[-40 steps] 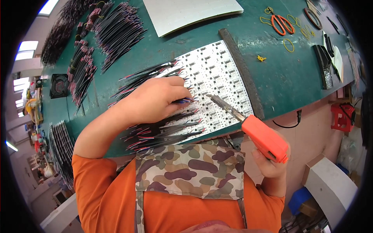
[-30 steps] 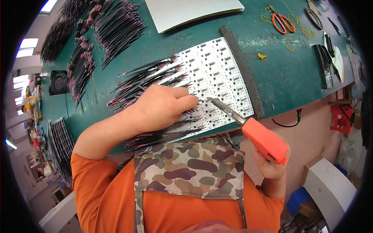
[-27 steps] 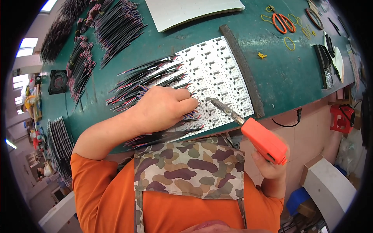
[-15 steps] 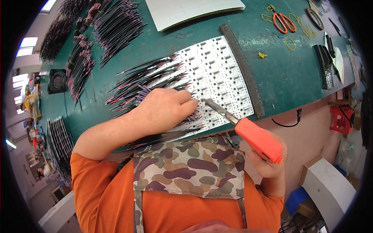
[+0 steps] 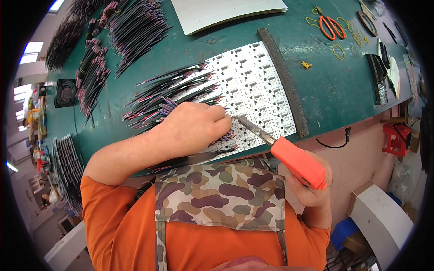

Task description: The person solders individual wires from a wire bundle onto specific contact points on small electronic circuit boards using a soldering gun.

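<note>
A white panel of small circuit boards [image 5: 257,86] lies on the green bench, with rows of dark wires [image 5: 176,94] running leftward from it. My left hand [image 5: 194,126] is closed over the panel, thumb and fingers pinched together. Coloured wire ends stick out on both sides of it, so it grips some wires, though the pinched tips are mostly hidden. My right hand [image 5: 312,189] is wrapped round the red handle of a soldering gun [image 5: 298,163]. The gun's metal tip reaches the panel just right of my left fingertips; whether it touches a wire I cannot tell.
A dark bar [image 5: 282,81] lies along the panel's right edge. Bundles of wires [image 5: 138,34] and a small black fan [image 5: 66,93] are at the left. Orange-handled scissors [image 5: 332,28] lie among yellow bands at the far right. A white board stack [image 5: 228,16] sits at the back.
The soldering gun and my right hand have shifted very slightly left. My left hand stays nearly in place over the panel, still pinching.
</note>
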